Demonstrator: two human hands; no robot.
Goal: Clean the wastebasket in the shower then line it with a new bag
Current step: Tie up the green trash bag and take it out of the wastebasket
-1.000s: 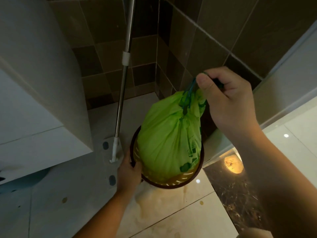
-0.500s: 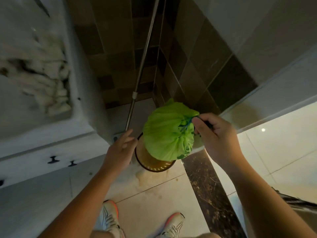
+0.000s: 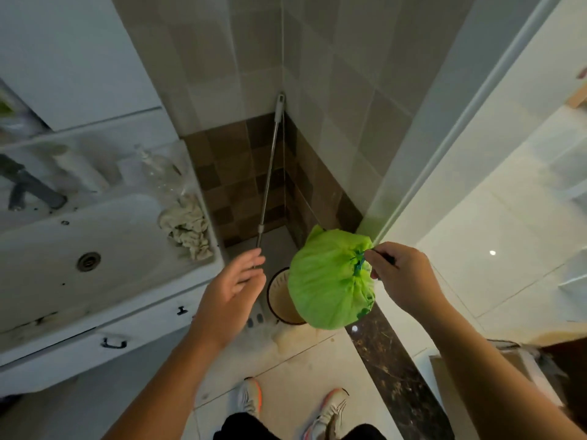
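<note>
- Head view: a full green bag (image 3: pixel 327 284) is pinched at its drawstring by the right hand (image 3: pixel 403 277), above the wastebasket (image 3: pixel 279 300) on the floor.
- Left hand (image 3: pixel 235 287) is spread, fingers relaxed, nothing held.

A home bathroom, seen from above. At the left stands a white ceramic washbasin (image 3: pixel 95 242) with a round metal drain (image 3: pixel 88 261), set in a white cabinet with small dark drawer handles (image 3: pixel 113 343). A crumpled pale rag (image 3: pixel 187 228) lies on its right rim. The far corner walls carry square beige and brown tiles (image 3: pixel 241 173), with a long metal mop handle (image 3: pixel 269 176) leaning there. The floor is glossy pale tile (image 3: pixel 305 369), crossed at the right by a dark marble threshold strip (image 3: pixel 390 366).
</note>
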